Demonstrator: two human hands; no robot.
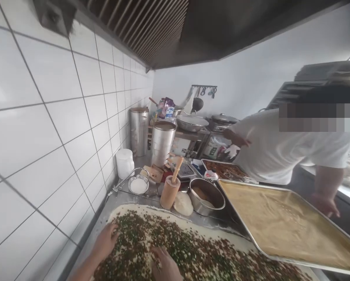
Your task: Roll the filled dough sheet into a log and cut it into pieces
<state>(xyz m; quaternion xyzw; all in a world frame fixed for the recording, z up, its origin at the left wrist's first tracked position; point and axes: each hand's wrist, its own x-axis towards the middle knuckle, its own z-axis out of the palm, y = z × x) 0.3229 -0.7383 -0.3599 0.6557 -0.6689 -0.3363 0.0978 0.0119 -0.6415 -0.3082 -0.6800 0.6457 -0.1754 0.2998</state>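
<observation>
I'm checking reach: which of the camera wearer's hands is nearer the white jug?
Left. The left hand is at the left edge of the dough, short of the white jug; the right hand is over the topping, farther right and nearer the camera.

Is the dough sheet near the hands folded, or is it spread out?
Spread out: the visible dough sheet lies flat, chopped topping covers much of it, and its pale far border shows no fold.
</observation>
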